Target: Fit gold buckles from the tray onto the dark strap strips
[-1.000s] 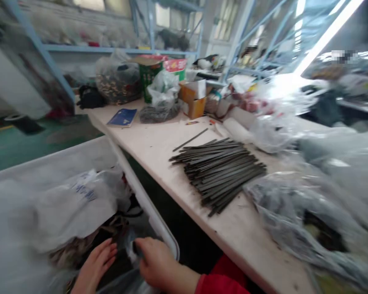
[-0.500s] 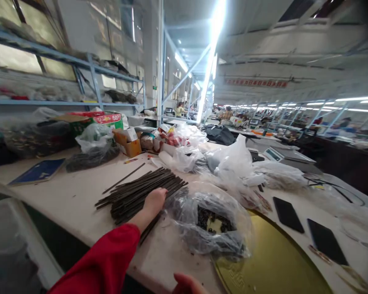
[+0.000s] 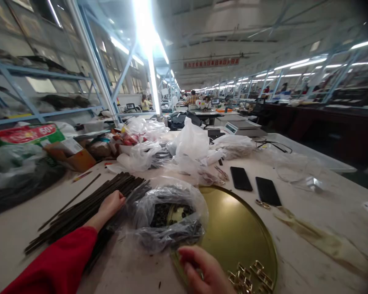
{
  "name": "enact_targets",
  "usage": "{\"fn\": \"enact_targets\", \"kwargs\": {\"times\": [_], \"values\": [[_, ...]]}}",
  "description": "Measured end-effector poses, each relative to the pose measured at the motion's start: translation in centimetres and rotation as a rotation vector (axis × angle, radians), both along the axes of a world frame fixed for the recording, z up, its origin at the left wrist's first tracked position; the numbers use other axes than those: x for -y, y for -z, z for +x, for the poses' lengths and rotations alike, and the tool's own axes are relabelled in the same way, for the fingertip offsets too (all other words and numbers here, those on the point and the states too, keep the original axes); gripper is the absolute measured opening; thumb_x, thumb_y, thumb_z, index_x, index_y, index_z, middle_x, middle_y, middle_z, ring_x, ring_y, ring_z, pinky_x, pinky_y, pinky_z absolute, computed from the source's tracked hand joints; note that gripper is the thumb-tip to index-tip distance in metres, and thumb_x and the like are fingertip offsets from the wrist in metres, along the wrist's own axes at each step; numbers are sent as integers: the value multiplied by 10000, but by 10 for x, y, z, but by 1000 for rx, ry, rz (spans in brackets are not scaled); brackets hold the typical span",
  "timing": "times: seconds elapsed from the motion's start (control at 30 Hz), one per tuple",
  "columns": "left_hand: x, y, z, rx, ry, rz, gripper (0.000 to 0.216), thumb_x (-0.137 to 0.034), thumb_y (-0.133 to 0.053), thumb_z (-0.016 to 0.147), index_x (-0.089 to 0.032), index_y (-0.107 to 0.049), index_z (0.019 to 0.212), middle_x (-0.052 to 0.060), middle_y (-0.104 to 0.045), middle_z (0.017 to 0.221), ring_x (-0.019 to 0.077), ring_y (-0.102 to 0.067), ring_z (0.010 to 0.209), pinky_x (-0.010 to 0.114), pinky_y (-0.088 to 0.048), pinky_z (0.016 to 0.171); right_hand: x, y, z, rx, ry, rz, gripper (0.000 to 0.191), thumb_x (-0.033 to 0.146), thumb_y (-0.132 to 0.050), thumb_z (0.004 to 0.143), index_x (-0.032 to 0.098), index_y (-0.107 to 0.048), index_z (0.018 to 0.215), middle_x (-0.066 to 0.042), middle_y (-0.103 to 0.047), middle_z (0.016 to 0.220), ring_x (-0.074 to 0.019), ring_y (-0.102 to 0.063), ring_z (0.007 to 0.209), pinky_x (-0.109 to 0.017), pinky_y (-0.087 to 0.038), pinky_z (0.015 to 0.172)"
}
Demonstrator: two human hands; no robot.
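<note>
My left hand [image 3: 111, 205], in a red sleeve, lies over a pile of long dark strips [image 3: 70, 220], its fingers closed at the pile's right side on dark strips; the fingertips are partly hidden. My right hand [image 3: 205, 267] is loosely curled above the near edge of a round gold tray [image 3: 233, 220], thumb and forefinger apart, with nothing visible between them. Between the hands stands an open clear plastic bag [image 3: 138, 220] with small dark pieces [image 3: 161, 214] inside. Several gold metal buckles [image 3: 243, 279] lie on the tray, right of my right hand.
Two black phones [image 3: 241, 179] lie behind the tray, to the right. White plastic bags [image 3: 191, 141] and an orange carton [image 3: 75, 157] stand across the back. A scale [image 3: 243, 126] sits farther off. A beige cloth strip [image 3: 322, 241] lies at right.
The view has swung right, so the tray and its buckles show more fully. My right hand has come up from the bottom edge to the tray. My left hand stays on the strips.
</note>
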State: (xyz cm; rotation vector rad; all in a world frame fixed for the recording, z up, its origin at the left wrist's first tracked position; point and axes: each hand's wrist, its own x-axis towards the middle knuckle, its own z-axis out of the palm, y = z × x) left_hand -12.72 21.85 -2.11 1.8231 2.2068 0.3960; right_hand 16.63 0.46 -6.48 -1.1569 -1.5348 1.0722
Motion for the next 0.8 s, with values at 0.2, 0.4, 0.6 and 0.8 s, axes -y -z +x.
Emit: {"fn": "enact_targets", "kwargs": {"times": [0.2, 0.4, 0.6, 0.8], "values": [[26, -38, 14, 9, 140, 230, 212, -271, -409, 827, -155, -540, 948, 105, -605, 992, 282, -534, 1018, 340, -392, 856, -89, -32, 8, 616, -81, 135, 352, 114, -403, 797, 183, -589, 1088, -65, -653, 1045, -180, -589, 966, -256, -439, 845], [74, -38, 28, 260, 297, 68, 219, -369, -442, 778, -198, -580, 767, -45, -540, 528, 138, -527, 458, 216, -405, 456, -185, -10, -28, 819, 14, 62, 347, 183, -448, 808, 75, -568, 1115, -210, -594, 1124, -311, -548, 1037, -418, -394, 865], [114, 16, 43, 827, 111, -210, 192, -363, -530, 705, -180, -552, 756, -25, -583, 622, 79, -456, 362, 156, -265, 300, -216, -1, -59, 880, -33, 98, 424, 445, -458, 817, 173, -581, 1118, -118, -609, 1140, -261, -530, 1053, -391, -338, 929], [118, 34, 64, 908, 5, -204, 111, -289, -560, 678, -185, -558, 716, -17, -579, 653, 155, -578, 552, 173, -347, 336, -175, -6, -58, 929, -144, 193, 397, 442, -475, 809, 217, -589, 1115, -92, -595, 1143, -250, -536, 1015, -365, -355, 891]]}}
